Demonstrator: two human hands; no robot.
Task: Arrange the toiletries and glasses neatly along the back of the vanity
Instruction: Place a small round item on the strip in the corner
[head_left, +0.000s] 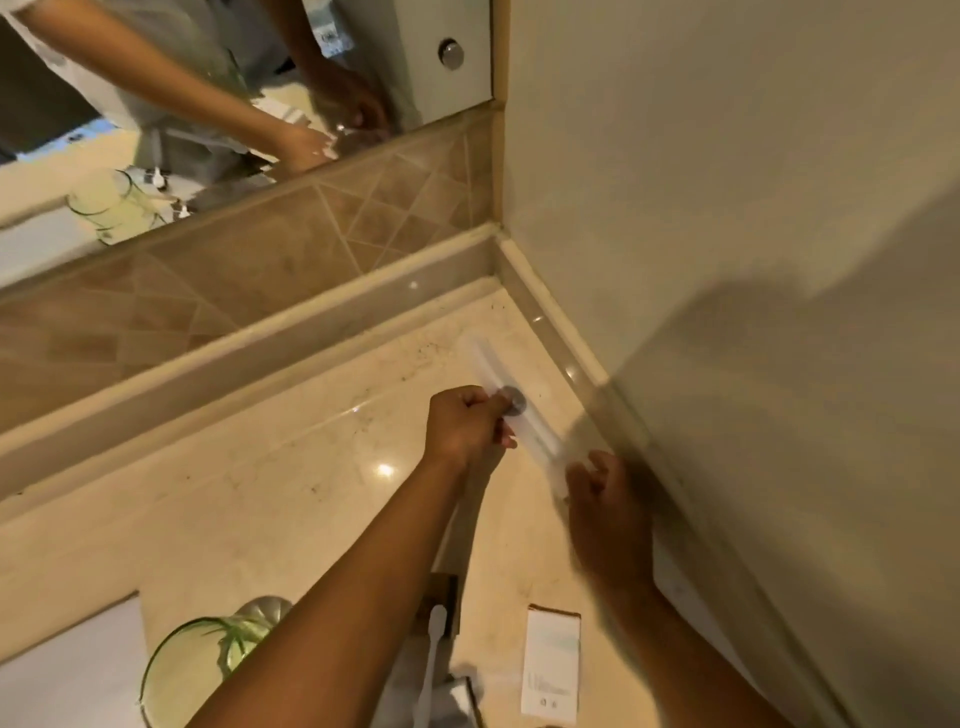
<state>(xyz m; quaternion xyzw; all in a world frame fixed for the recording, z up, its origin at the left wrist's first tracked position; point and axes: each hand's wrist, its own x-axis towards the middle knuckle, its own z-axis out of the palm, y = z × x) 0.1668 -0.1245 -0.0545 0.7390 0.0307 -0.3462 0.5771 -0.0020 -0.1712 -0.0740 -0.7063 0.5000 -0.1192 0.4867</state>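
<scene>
A clear glass (511, 402), blurred, with a round grey base and a pale streak running through it, is on the beige vanity top (291, 467) in the back right corner. My left hand (465, 423) is shut on its left side. My right hand (605, 486), also blurred and in shadow, curls around its near end. The mirror (208, 78) reflects both hands on the glass. A green-tinted glass (192, 670) stands at the front left, partly behind my left forearm. A white toothbrush (434, 649) and a white box (551, 665) lie at the front.
A raised ledge (249, 358) and tiled backsplash run along the back under the mirror. The side wall (727, 260) closes the right. A white sink edge (62, 670) is at the bottom left, with a silver fitting (267, 608) beside the green glass.
</scene>
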